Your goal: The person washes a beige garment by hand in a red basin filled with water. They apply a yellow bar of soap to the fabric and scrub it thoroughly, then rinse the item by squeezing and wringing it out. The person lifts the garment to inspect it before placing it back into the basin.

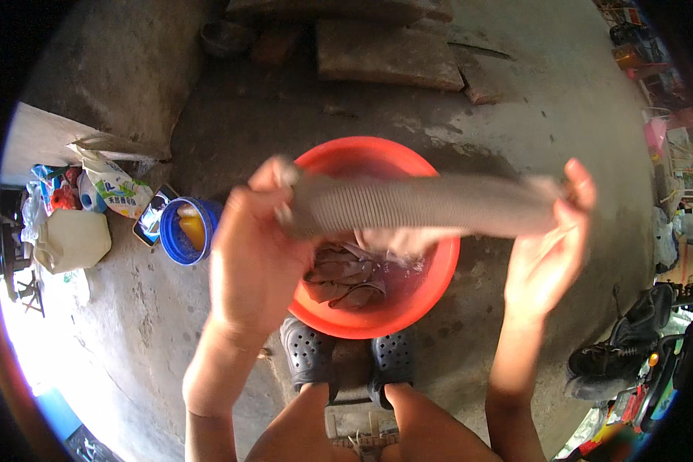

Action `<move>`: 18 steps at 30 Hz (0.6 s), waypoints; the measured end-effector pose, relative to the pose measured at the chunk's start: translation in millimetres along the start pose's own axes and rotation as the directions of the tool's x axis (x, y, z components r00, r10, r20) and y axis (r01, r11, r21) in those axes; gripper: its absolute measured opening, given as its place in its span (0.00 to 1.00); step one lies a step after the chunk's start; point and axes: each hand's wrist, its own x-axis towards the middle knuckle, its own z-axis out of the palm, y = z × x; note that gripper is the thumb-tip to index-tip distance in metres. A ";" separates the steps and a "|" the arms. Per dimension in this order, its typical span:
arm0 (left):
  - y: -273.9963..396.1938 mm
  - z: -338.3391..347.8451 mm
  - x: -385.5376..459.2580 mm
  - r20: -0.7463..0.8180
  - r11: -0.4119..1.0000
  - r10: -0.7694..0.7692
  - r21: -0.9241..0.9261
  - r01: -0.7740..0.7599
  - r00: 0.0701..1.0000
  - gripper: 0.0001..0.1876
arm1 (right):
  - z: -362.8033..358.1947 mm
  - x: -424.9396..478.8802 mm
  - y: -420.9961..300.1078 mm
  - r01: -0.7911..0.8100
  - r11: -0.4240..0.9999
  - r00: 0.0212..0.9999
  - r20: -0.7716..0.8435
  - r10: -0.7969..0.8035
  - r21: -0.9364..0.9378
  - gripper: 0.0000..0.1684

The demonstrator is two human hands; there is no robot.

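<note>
A length of ribbed grey-brown knit cloth (410, 202) is stretched level between my two hands. My left hand (254, 248) pinches its left end, and my right hand (554, 248) grips the right end; both are blurred by motion. Beneath it stands a red plastic basin (439, 294) on the floor, in front of my feet. Inside the basin, wet dark brown cloth (349, 277) lies in shallow water. A paler piece of fabric (404, 239) shows just under the stretched cloth, partly hidden by it.
To the left are a blue bucket (176, 257) holding a yellow item, a smartphone (153, 213), a printed detergent bag (112, 179) and a whitish jug (72, 239). Stone slabs (387, 55) lie ahead. Dark shoes (612, 352) are at right. I wear dark clogs (309, 346).
</note>
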 end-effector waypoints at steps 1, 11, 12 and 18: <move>13.8 3.3 10.0 0.117 0.998 0.023 -0.065 -0.016 0.993 0.13 | 11.0 12.1 -8.7 0.033 0.997 0.999 0.020 -0.035 0.073 0.26; 58.3 31.8 55.4 0.193 0.973 0.220 0.020 -0.228 0.956 0.15 | 60.4 76.4 -34.1 0.164 0.959 0.967 0.153 -0.202 0.231 0.20; 63.5 33.5 59.2 0.201 0.974 0.222 -0.001 -0.227 0.954 0.15 | 66.2 80.2 -37.2 0.168 0.954 0.968 0.142 -0.207 0.248 0.20; 63.7 69.9 74.6 0.179 0.958 0.282 -0.007 -0.286 0.943 0.14 | 86.5 89.1 -56.8 0.224 0.926 0.942 0.175 -0.285 0.303 0.20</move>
